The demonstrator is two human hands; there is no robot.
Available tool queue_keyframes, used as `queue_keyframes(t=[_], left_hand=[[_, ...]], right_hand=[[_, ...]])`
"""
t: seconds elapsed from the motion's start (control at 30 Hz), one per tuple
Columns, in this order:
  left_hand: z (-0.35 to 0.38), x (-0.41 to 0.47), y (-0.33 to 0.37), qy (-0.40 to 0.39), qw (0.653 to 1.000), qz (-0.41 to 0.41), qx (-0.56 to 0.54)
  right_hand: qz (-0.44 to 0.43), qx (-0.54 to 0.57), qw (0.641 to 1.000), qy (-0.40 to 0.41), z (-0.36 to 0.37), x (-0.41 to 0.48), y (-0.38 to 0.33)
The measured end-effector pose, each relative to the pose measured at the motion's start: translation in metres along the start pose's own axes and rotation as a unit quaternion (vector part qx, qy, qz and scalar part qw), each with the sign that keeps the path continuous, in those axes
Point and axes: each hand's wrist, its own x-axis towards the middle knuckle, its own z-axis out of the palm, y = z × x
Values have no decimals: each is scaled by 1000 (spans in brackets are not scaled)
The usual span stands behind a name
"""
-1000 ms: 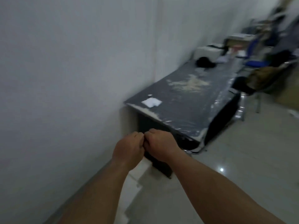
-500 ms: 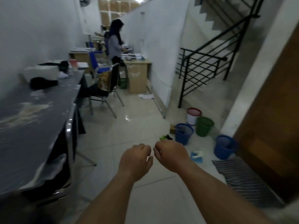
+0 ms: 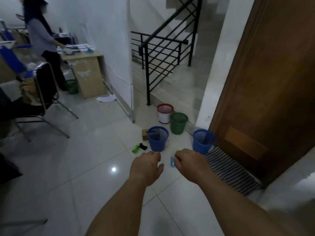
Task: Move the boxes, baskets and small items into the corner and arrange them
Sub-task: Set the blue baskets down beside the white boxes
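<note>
**Bare hands out over the floor, baskets just ahead**

My left hand (image 3: 146,167) and right hand (image 3: 189,163) are apart, fingers curled, holding nothing. A small blue item (image 3: 172,162) lies on the tiles just beside my right hand. Beyond stand the left blue basket (image 3: 157,138), right blue basket (image 3: 203,141), green basket (image 3: 179,123) and cardboard box (image 3: 144,134).

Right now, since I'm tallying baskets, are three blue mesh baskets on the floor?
No, only two blue mesh baskets stand there.
</note>
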Motion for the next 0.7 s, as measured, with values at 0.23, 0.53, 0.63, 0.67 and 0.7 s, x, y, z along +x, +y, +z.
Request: queue_keyframes(t=[0.23, 0.53, 0.63, 0.67, 0.7], left_hand=[[12, 142, -25, -49, 996, 76, -17], [86, 319, 7, -131, 981, 146, -9], [110, 389, 21, -144, 977, 158, 6], [116, 411, 25, -148, 976, 161, 13], [121, 433, 29, -154, 975, 161, 17]], right_hand=[[92, 19, 996, -1, 17, 100, 49], [211, 34, 977, -9, 55, 204, 194], [241, 43, 969, -34, 68, 245, 258], [248, 41, 967, -44, 69, 258, 277], [250, 34, 966, -48, 69, 272, 295]])
